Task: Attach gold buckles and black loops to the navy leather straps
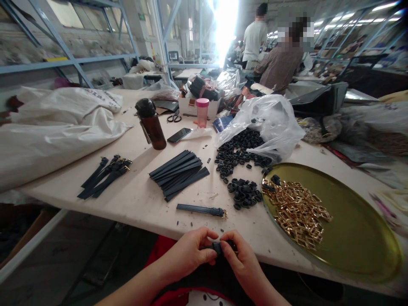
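Observation:
Just off the table's front edge, my left hand [199, 248] and my right hand [237, 250] pinch a short dark strap [217, 247] between them. Fingers cover most of it; a bit of gold shows by the right fingers. Beyond my hands lies a dark strap with a gold buckle [201, 210]. Behind that is a fanned stack of plain dark straps [178, 174]. Several buckled straps [106, 176] are bunched to the left. Small black loops [244, 193] form a heap right of the stack. Gold buckles [299, 212] are piled on a round gold tray [353, 229].
A dark bottle [152, 127], a phone [179, 135], scissors [174, 117] and a pink-lidded cup [202, 114] stand or lie farther back. A clear plastic bag [270, 121] spills more loops. White sacking [54, 136] covers the left side. Two people are in the background.

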